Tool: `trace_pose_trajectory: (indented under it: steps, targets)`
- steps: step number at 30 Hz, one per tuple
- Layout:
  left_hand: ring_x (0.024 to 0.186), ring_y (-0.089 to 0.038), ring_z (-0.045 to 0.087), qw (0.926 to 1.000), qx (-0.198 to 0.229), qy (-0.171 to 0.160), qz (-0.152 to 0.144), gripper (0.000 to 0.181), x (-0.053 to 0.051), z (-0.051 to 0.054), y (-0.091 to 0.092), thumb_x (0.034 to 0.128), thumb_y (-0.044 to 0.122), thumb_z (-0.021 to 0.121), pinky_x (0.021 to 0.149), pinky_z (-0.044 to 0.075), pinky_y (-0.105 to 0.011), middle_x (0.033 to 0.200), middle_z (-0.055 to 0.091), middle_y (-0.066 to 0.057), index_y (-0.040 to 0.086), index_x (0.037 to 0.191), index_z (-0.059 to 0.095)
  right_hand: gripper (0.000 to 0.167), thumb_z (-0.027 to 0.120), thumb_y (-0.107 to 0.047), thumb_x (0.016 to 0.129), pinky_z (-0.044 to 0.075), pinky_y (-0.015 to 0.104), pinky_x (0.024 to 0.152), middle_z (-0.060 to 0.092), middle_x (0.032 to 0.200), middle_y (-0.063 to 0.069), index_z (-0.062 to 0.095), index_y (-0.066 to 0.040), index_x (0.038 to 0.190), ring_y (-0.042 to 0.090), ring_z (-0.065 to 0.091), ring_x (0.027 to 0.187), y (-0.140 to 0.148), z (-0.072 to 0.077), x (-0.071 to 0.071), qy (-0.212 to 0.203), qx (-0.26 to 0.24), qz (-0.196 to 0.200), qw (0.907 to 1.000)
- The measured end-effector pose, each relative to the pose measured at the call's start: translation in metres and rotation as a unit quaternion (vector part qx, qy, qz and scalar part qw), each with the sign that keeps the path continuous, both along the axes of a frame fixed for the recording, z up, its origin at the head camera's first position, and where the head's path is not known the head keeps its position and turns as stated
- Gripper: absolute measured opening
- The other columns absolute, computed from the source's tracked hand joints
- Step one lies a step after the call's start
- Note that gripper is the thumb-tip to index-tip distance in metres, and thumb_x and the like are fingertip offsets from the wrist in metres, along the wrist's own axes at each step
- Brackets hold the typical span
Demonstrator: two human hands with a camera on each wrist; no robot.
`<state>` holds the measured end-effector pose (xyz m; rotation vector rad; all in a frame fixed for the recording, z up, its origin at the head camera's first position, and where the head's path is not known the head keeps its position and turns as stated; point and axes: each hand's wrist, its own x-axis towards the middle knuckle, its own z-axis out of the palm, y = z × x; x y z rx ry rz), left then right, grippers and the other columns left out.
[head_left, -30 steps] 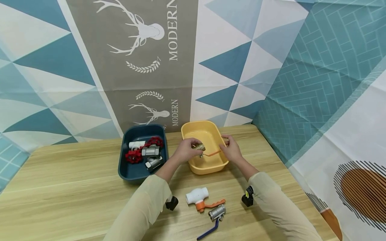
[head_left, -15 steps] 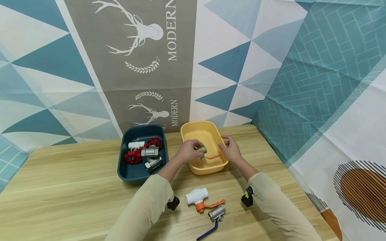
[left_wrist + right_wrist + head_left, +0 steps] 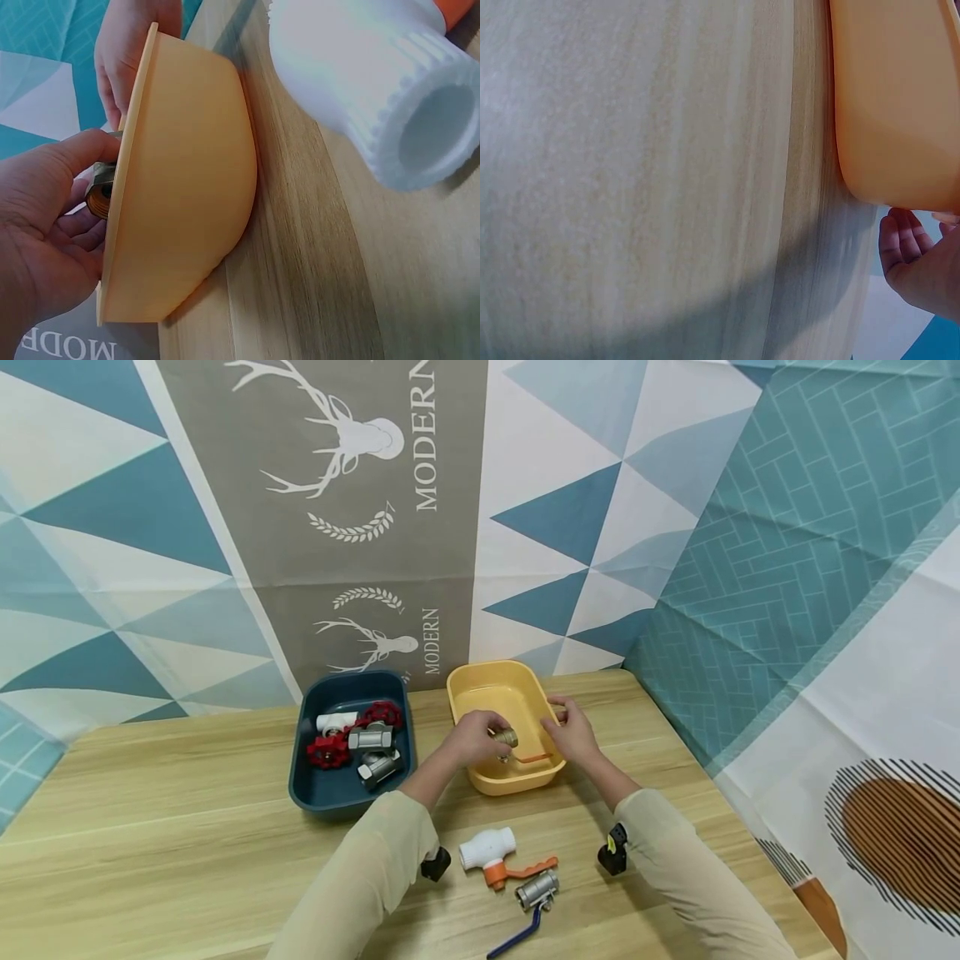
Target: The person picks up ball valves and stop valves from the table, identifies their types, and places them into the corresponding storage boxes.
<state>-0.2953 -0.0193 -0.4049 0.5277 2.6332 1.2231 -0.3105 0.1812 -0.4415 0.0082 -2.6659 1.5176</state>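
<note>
My left hand (image 3: 474,739) pinches a brass ball valve (image 3: 508,738) low inside the yellow bin (image 3: 519,787). The valve's orange lever (image 3: 534,758) points right across the bin floor. In the left wrist view the threaded end of the brass valve (image 3: 100,191) shows between thumb and fingers, and the bin wall (image 3: 180,180) hides the rest. My right hand (image 3: 573,732) holds the bin's right side, thumb over the rim and fingers outside. In the right wrist view the fingers of the right hand (image 3: 922,259) lie against the bin's outer wall.
A dark blue bin (image 3: 322,797) to the left holds several metal and white valves, some with red wheels. In front lie a white plastic valve (image 3: 487,850) with an orange lever and a steel ball valve (image 3: 537,891) with a blue lever. Patterned cloth (image 3: 555,527) hangs behind.
My left hand has shifted slightly right and toward me with the brass ball valve, within the yellow bin. The right hand keeps its hold on the bin.
</note>
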Motion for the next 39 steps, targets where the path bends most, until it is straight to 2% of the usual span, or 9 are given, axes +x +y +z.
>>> trace_pose_trajectory:
  steps: [6,18,24,35,39]
  targets:
    - [0.088,-0.018,0.06,0.9998,-0.011,0.006,-0.014,0.032,-0.002,-0.001,0.005,0.0739,0.012,0.076,0.078,0.051,-0.027,0.097,0.067,-0.008,0.002,0.103,0.067,0.044,0.058,-0.014,0.092,0.046,0.022,0.059,0.058,0.1,0.018,0.045,-0.004,0.134,0.016,0.052,0.074,0.001,-0.001,0.0,0.001,0.004,0.002,1.0]
    - [0.085,-0.016,0.059,0.9989,-0.02,-0.028,-0.032,0.033,-0.008,0.0,0.011,0.0726,0.01,0.078,0.071,0.05,-0.023,0.096,0.065,-0.007,0.002,0.103,0.066,0.045,0.058,-0.012,0.092,0.047,0.022,0.06,0.058,0.101,0.018,0.044,-0.004,0.134,0.016,0.053,0.076,0.001,0.0,-0.001,0.0,0.007,-0.001,1.0]
    - [0.084,-0.016,0.058,0.9978,-0.031,-0.038,-0.044,0.03,-0.01,0.001,0.012,0.074,0.005,0.075,0.069,0.05,-0.022,0.097,0.064,-0.008,0.002,0.103,0.065,0.045,0.058,-0.012,0.092,0.049,0.022,0.061,0.058,0.1,0.018,0.045,-0.004,0.134,0.018,0.055,0.078,0.002,0.0,-0.002,0.0,-0.001,-0.004,1.0]
    - [0.088,-0.017,0.057,0.9951,-0.074,-0.042,-0.05,0.029,-0.012,-0.001,0.015,0.073,0.001,0.075,0.082,0.05,-0.027,0.097,0.064,-0.008,0.002,0.1,0.064,0.045,0.058,-0.011,0.091,0.047,0.021,0.061,0.059,0.101,0.02,0.046,-0.004,0.134,0.018,0.054,0.079,0.0,0.0,-0.001,0.004,0.005,-0.004,1.0]
    - [0.089,-0.017,0.057,0.9934,-0.095,-0.038,-0.053,0.028,-0.015,-0.003,0.016,0.0733,0.001,0.074,0.083,0.05,-0.028,0.098,0.065,-0.008,0.002,0.1,0.064,0.045,0.058,-0.01,0.091,0.047,0.021,0.062,0.058,0.101,0.019,0.046,-0.004,0.133,0.019,0.054,0.08,-0.001,-0.001,-0.001,0.005,0.006,-0.006,1.0]
